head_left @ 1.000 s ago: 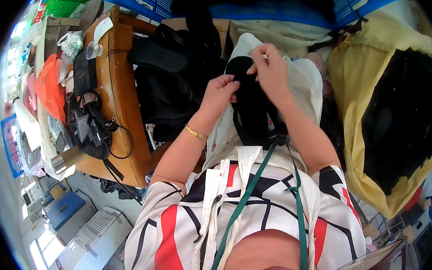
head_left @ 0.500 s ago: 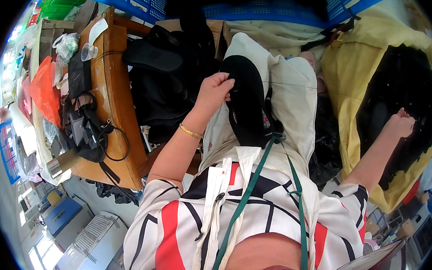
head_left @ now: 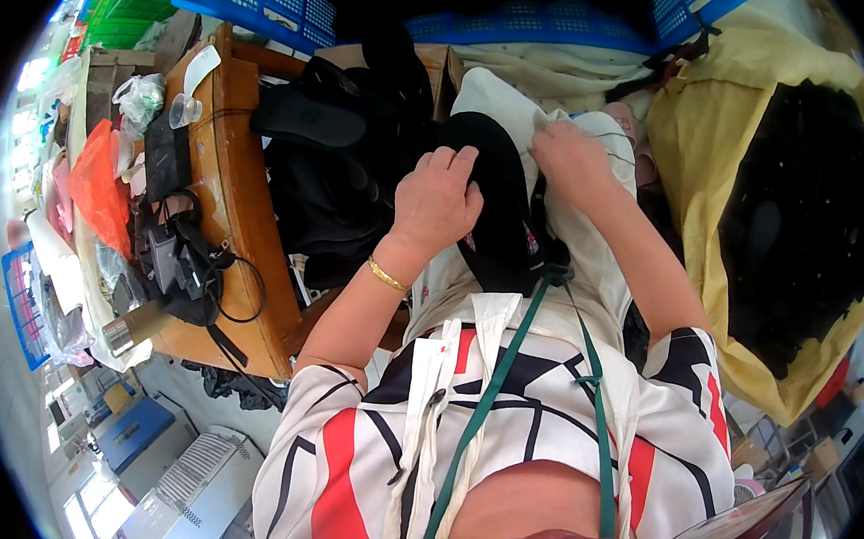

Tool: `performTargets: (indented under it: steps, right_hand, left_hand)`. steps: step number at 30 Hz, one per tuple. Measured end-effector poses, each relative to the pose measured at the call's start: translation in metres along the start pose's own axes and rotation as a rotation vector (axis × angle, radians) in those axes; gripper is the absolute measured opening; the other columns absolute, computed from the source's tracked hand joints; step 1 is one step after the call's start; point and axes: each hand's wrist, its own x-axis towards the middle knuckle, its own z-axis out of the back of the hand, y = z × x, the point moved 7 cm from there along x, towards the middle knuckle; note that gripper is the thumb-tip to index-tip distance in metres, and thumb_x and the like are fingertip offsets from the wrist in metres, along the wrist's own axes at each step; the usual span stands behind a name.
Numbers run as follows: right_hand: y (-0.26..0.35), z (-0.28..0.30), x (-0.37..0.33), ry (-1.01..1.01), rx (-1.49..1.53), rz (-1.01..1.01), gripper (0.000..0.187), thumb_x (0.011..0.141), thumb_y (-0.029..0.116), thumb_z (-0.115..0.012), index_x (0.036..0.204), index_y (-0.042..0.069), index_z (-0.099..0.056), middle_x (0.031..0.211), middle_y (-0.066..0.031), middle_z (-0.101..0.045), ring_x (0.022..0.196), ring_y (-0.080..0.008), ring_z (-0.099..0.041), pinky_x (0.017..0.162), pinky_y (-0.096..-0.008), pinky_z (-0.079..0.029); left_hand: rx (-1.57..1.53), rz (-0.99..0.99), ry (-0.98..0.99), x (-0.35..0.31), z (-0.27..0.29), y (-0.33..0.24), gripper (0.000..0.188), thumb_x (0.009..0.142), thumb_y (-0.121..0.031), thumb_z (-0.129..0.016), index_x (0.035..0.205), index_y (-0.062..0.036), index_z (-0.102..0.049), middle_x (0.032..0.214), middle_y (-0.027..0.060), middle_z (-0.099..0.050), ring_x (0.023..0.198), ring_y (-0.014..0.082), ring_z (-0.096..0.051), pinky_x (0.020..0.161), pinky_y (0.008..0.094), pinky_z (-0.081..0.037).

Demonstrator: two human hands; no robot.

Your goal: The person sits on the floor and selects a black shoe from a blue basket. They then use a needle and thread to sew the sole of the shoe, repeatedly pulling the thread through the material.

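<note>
On my lap, over cream apron cloth (head_left: 487, 87), lies a black slipper (head_left: 492, 150) with a small coloured patch near its lower end. My left hand (head_left: 437, 201) is closed at the slipper's left edge, thumb and fingers curled together; anything pinched in them is hidden. Just right of the slipper, my right hand (head_left: 575, 164) has its fingers bent and pressed together above my knee. What it grips is too small to make out. A thin dark thread (head_left: 611, 135) shows beside that hand. Green cord (head_left: 499, 370) hangs from my neck to a dark metal piece (head_left: 557, 274) by the slipper.
Black slippers (head_left: 317, 122) are piled left, beside a wooden table (head_left: 238, 213) holding a black bag (head_left: 186, 257) and plastic bags. A yellow sack (head_left: 693, 201) of black pieces stands right. Blue baskets (head_left: 556, 35) line the far side.
My right hand has come from the yellow sack back to my lap, right of the slipper. My left hand stays by the slipper's left edge, slightly lower and turned more palm-down.
</note>
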Motion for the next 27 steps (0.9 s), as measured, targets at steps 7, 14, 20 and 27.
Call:
performTargets:
  steps: [7,14,20,27]
  right_hand:
    - [0.022,-0.022,0.022,-0.429,1.783,-0.679,0.03,0.101,0.027,-0.056,0.08,0.006,-0.057,0.073,-0.003,-0.055,0.068,-0.0128,-0.055,0.07,-0.0317,-0.052]
    - [0.051,0.005,0.016,-0.309,1.921,-0.519,0.027,0.104,0.018,-0.046,0.079,0.008,-0.046,0.072,-0.0004,-0.042,0.062,-0.0118,-0.042,0.067,-0.0314,-0.043]
    - [0.052,0.009,0.004,-0.391,1.855,-0.485,0.028,0.105,0.022,-0.048,0.083,0.006,-0.053,0.075,0.0007,-0.049,0.062,-0.0082,-0.042,0.067,-0.0251,-0.044]
    - [0.071,0.064,-0.023,-0.493,1.354,-0.297,0.031,0.106,0.021,-0.045,0.08,0.004,-0.05,0.074,0.0018,-0.047,0.065,-0.0078,-0.04,0.062,-0.0245,-0.037]
  left_hand:
    - [-0.174,0.152,0.027,0.004,-0.015,0.009,0.041,0.076,-0.015,-0.074,0.113,-0.0081,-0.057,0.096,0.0102,-0.059,0.092,0.031,-0.061,0.073,0.0407,-0.052]
    - [-0.196,0.099,-0.03,-0.005,-0.028,0.021,0.041,0.076,-0.009,-0.073,0.113,-0.0086,-0.057,0.095,0.0102,-0.06,0.086,0.0324,-0.062,0.07,0.04,-0.052]
    - [-0.046,-0.064,-0.036,0.006,-0.019,0.008,0.042,0.075,-0.013,-0.073,0.113,-0.0099,-0.056,0.09,0.008,-0.059,0.082,0.0274,-0.063,0.065,0.0362,-0.052]
    - [0.01,-0.472,-0.178,0.057,0.001,-0.019,0.026,0.082,-0.012,-0.06,0.108,-0.0112,-0.059,0.084,0.0037,-0.062,0.08,0.0228,-0.066,0.059,0.0333,-0.053]
